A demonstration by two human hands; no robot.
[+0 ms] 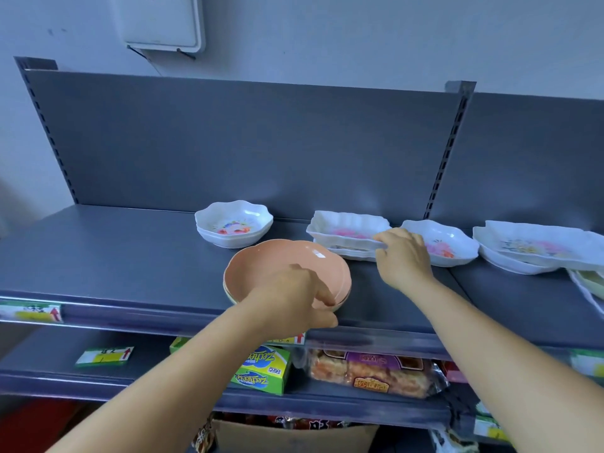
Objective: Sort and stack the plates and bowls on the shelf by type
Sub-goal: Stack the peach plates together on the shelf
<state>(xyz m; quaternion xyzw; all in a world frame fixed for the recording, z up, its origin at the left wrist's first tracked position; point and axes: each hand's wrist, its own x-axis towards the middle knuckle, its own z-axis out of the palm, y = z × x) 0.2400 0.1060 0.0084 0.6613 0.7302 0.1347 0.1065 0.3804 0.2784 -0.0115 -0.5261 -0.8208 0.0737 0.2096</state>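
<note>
Left hand [294, 295] pinches pink bowls [287, 269] mid-frame; right hand [403, 256] fingers clamp tray [348, 228] rim. Light, stiff, likely slippery plastic.

Soft even light, glare on the peach plate [287, 266], wide-angle bending at edges.

Pale wall [327, 34] carrying a white box [163, 21] is backing a grey metal shelving unit [228, 142], light glaring softly off its slotted back panel.
</note>
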